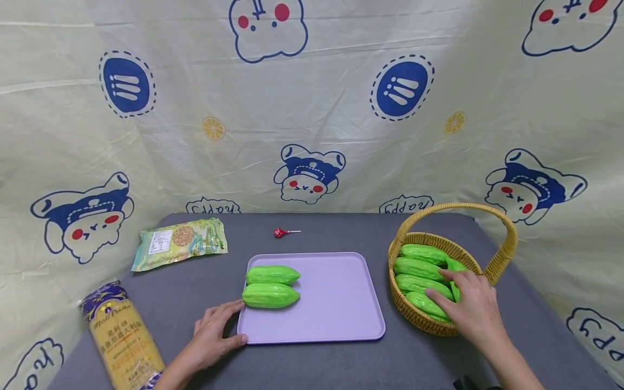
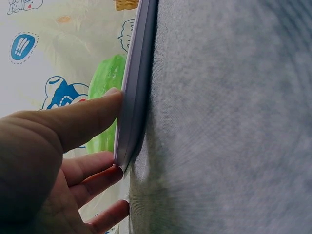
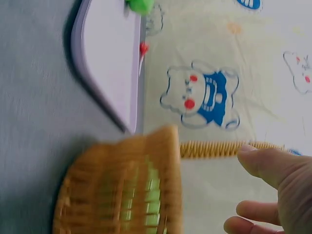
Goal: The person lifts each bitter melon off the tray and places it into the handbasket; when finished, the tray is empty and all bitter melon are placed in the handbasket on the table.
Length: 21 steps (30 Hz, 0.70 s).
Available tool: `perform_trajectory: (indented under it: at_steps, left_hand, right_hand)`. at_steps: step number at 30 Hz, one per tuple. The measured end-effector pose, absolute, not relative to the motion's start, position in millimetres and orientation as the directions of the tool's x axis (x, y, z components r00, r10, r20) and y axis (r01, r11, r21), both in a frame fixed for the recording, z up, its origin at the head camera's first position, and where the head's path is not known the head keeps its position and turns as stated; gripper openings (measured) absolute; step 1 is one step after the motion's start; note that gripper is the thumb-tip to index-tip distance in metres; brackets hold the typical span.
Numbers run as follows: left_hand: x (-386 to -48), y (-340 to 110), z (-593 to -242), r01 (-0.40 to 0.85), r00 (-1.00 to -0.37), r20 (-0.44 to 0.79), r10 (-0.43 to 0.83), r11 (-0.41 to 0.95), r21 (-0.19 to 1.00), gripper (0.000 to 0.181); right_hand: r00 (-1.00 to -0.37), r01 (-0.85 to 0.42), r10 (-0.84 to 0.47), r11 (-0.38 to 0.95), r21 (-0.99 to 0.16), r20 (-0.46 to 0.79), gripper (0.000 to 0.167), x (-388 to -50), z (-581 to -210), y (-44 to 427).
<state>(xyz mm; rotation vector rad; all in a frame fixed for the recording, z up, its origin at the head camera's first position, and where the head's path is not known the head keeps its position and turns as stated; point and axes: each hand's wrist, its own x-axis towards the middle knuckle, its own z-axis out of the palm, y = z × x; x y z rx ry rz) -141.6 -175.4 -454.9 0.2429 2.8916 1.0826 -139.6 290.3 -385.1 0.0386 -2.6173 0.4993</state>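
Observation:
On the left side of a lilac tray, two light green, ridged gourds lie one behind the other. My left hand touches the tray's left edge, its thumb against the rim and its fingers spread apart. To the right stands a wicker basket with a tall handle, holding several similar gourds. My right hand is over the basket's right part, thumb and fingers apart above the gourds. In the right wrist view, this hand's fingers hold nothing; whether they touch a gourd is unclear.
A red lollipop lies behind the tray. At the back left is a green snack packet, and nearer on the left a yellow pasta bag. A printed cloth hangs behind the grey table.

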Motion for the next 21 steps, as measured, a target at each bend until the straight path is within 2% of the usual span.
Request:
perform_trajectory:
  at_steps: [5,13,21]
  left_hand:
    - [-141,-175,-455,0.125,-0.987,0.007,0.159,0.741,0.66,0.061]
    - [-141,-175,-454,0.112,-0.988,-0.008,0.157,0.741,0.662,0.061]
    - [-141,-175,-453,0.109,-0.988,-0.012,0.156,0.743,0.66,0.062]
  right_hand:
    - [-0.839,-0.253,-0.022,0.9,-0.354,0.544,0.046,-138,-384,271]
    - [-0.785,-0.424,-0.129,0.825,-0.373,0.606,0.046,-137,-386,241]
    - [-0.806,-0.467,-0.205,0.797,-0.383,0.555,0.049,-140,-394,214]
